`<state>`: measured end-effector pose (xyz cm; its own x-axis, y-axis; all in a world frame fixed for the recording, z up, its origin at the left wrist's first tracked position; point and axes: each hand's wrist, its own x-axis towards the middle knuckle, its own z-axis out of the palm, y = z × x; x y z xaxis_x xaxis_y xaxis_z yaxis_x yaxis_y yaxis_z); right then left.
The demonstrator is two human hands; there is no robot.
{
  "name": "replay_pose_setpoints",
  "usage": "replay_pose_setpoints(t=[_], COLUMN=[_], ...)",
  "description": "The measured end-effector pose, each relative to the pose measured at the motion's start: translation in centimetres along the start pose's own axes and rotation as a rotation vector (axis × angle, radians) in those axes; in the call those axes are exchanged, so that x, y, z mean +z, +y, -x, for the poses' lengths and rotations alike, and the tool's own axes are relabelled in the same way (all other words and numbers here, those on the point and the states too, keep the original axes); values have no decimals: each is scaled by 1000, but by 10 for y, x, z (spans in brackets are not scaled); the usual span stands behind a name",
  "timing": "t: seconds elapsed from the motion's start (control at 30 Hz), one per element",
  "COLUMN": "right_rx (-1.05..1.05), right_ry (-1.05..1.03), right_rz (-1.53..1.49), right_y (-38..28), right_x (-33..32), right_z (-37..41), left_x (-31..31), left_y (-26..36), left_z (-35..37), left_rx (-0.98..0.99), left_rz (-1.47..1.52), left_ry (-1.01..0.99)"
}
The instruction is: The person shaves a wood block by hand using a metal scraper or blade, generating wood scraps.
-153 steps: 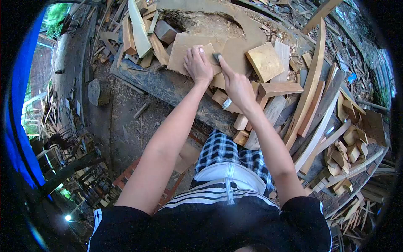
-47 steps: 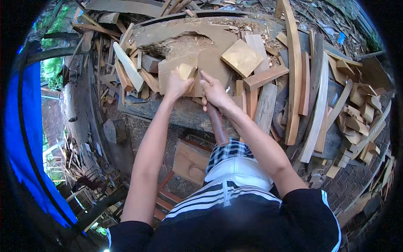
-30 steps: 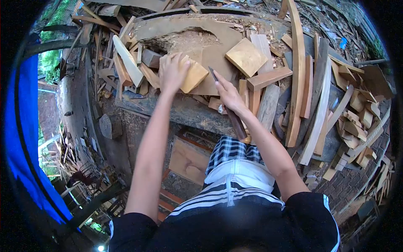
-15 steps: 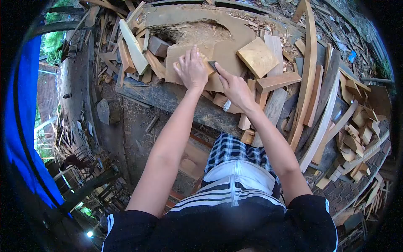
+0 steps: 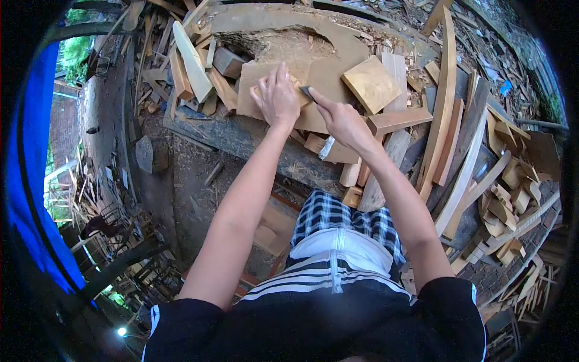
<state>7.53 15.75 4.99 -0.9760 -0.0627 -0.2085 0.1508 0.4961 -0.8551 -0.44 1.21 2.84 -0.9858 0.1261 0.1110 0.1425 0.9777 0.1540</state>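
My left hand (image 5: 277,101) presses down on a small light-coloured wooden piece (image 5: 303,99), its fingers curled over the far side and hiding most of it. My right hand (image 5: 344,125) is closed around a slim dark tool (image 5: 306,92). The tool's flat tip touches or nearly touches the right end of the piece; its handle is covered by my fingers. Under both hands lies a flat brown board (image 5: 250,90). To the right rests a square wooden block (image 5: 371,84).
A reddish wooden bar (image 5: 400,120) lies right of my right wrist. Long curved boards (image 5: 443,102) stand further right, with a heap of cut offcuts (image 5: 509,193) beyond. Several pieces, including a pale tapered one (image 5: 192,63), lean at left. A rough hollow (image 5: 289,45) lies behind my hands.
My right hand has shifted slightly right and down, the tool tip staying near the piece. My left hand keeps its hold. The whole view has moved a little.
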Motion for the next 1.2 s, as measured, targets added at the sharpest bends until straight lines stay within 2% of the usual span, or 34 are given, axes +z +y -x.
replay_pose_setpoints(t=[0.17,0.27,0.43,0.53,0.6,0.63,0.7,0.73,0.9,1.0,1.2], right_rx=[-32,56,8,74,98,126,84,31,52,133,31], right_ry=[41,-76,35,-24,-28,-36,12,67,93,-63,105], right_rz=[3,18,-15,8,37,63,24,-18,-59,16,-36], right_y=[1,-6,0,-6,-3,-1,1,0,-6,-13,-3], right_x=[-2,-13,1,-4,-1,2,5,7,11,-2,16], right_z=[5,17,16,27,36,39,30,22,7,25,3], left_x=[4,4,10,11,17,6,-13,-11,6,-4,-12], left_y=[-1,-4,-9,-22,-28,-21,-8,-9,-19,-11,-7], left_z=[0,-1,-2,-7,-5,-4,-2,1,-5,-3,-4], left_rx=[37,64,97,137,175,174,-75,-86,-59,-105,-117], left_rz=[-21,-14,4,119,-102,-101,32,30,100,85,86], left_ry=[36,30,84,-3,293,283,-92,-99,-41,-76,-117])
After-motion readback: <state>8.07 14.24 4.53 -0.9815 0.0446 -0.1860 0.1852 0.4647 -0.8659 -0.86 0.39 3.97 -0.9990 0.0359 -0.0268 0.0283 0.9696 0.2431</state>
